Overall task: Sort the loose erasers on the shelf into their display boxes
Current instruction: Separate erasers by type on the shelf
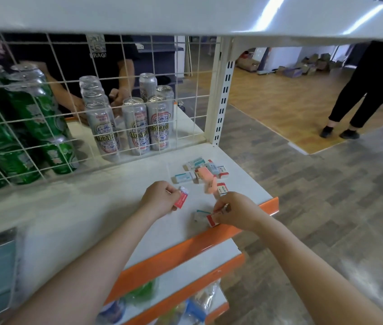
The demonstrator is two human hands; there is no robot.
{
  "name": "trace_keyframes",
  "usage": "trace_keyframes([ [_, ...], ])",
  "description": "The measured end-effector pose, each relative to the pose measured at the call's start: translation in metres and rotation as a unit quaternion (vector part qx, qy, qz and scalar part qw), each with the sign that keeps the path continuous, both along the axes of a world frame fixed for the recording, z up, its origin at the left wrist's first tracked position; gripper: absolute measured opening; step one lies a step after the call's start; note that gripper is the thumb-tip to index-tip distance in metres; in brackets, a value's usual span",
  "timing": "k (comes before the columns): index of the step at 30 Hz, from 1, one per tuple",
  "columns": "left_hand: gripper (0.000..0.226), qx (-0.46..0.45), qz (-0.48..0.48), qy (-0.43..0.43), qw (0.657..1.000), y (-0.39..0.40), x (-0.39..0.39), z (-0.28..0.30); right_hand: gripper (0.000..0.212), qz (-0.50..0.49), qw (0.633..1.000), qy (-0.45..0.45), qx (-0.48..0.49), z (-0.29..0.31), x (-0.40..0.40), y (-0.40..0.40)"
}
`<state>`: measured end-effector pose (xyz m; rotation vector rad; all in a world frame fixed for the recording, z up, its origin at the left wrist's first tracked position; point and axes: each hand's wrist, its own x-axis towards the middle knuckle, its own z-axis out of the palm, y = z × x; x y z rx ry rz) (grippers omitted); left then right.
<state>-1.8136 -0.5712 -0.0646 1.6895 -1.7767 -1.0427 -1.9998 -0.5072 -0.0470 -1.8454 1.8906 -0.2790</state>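
Now my left hand [160, 198] pinches red-sleeved eraser [182, 200], long axis pointing away; my right hand [237, 211] pinches another [212, 220]; loose pile [203, 171] just beyond, right nearer

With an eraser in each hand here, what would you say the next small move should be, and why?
Probably lift the right hand with its red-sleeved eraser clear of the shelf edge. The left hand already holds a red-sleeved eraser, the pile remains loose, and no display box is in view.
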Motion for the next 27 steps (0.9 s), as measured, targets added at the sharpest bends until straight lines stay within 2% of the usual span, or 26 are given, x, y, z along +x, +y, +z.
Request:
trace_keyframes([
  [6, 0.019, 0.004, 0.005, 0.012, 1.000, 0.007, 0.026, -0.005, 0.011, -0.013, 0.999, -0.025, -0.015, -0.002, 0.009, -0.001],
  [10, 0.018, 0.000, 0.026, 0.046, 0.999, 0.010, 0.051, -0.010, 0.024, -0.036, 0.995, -0.072, -0.054, -0.005, 0.025, -0.006],
  [12, 0.019, -0.011, 0.036, 0.042, 0.998, 0.012, 0.065, -0.010, 0.024, -0.040, 0.993, -0.096, -0.062, -0.005, 0.037, -0.008],
  [14, 0.020, -0.033, 0.045, 0.023, 0.998, 0.015, 0.079, -0.009, 0.025, -0.039, 0.992, -0.104, -0.065, -0.008, 0.050, -0.012],
  [16, 0.022, -0.074, 0.049, -0.032, 0.995, 0.018, 0.092, -0.007, 0.028, -0.037, 0.991, -0.108, -0.064, -0.011, 0.061, -0.015],
  [20, 0.026, -0.126, -0.002, -0.144, 0.982, 0.025, 0.108, -0.012, 0.029, -0.041, 0.990, -0.121, -0.064, -0.014, 0.076, -0.018],
  [23, 0.029, -0.133, -0.030, -0.148, 0.980, 0.031, 0.110, -0.016, 0.028, -0.044, 0.991, -0.110, -0.063, -0.017, 0.081, -0.021],
  [27, 0.030, -0.133, -0.040, -0.103, 0.985, 0.036, 0.111, -0.019, 0.027, -0.043, 0.993, -0.097, -0.057, -0.022, 0.085, -0.022],
])
